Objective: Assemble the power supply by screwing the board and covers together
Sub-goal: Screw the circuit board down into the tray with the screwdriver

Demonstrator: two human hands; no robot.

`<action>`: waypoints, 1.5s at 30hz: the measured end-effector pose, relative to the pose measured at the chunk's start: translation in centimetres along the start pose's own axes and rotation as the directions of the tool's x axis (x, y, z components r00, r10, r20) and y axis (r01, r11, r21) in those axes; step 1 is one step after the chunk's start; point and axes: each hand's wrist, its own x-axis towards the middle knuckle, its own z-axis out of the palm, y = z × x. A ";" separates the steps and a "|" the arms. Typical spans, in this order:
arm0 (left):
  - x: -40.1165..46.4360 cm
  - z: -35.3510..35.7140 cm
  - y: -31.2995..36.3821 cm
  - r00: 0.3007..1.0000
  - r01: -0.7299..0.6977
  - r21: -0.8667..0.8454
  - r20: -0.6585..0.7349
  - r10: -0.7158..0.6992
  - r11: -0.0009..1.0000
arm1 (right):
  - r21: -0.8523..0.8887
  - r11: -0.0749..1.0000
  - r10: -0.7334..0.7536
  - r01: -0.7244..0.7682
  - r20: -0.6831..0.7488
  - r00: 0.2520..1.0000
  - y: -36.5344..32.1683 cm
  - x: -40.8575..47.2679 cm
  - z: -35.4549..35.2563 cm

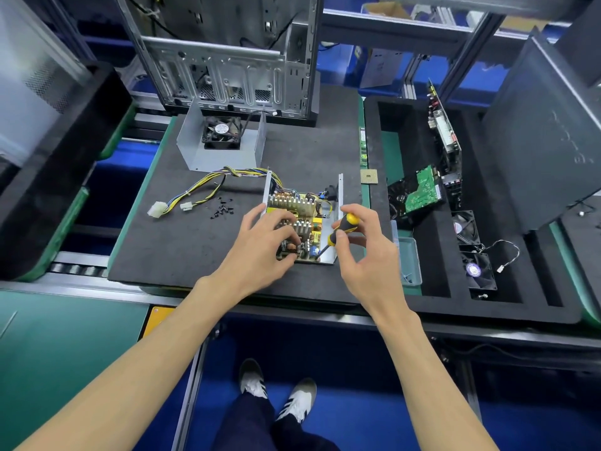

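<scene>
The power supply board, yellow with silver heat sinks, lies inside its grey metal bottom cover on the black foam mat. My left hand presses on the near left part of the board. My right hand grips a yellow-and-black screwdriver, whose tip points down at the board's near right corner. The top cover, a grey U-shaped shell with a black fan, stands farther back. Several small black screws lie loose left of the board.
A yellow-and-black cable bundle with white plugs trails left from the board. An open computer case stands behind. At the right sit a clear parts box, a small chip, and a black foam tray with boards and fans.
</scene>
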 end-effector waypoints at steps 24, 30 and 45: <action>-0.2 -0.1 0.2 1.000 0.004 -0.031 0.029 -0.003 1.000 | -0.011 1.000 -0.016 0.017 0.050 0.999 -0.1 0.0 0.0; 0.5 -1.8 1.6 0.999 0.039 -0.085 -0.027 -0.041 0.996 | 0.055 0.996 0.068 -0.071 0.061 0.996 -0.7 1.7 0.9; 4.4 -7.6 7.3 0.983 -0.133 -0.097 0.112 0.144 0.986 | 0.056 0.995 0.072 -0.084 0.188 0.980 -0.8 3.3 0.5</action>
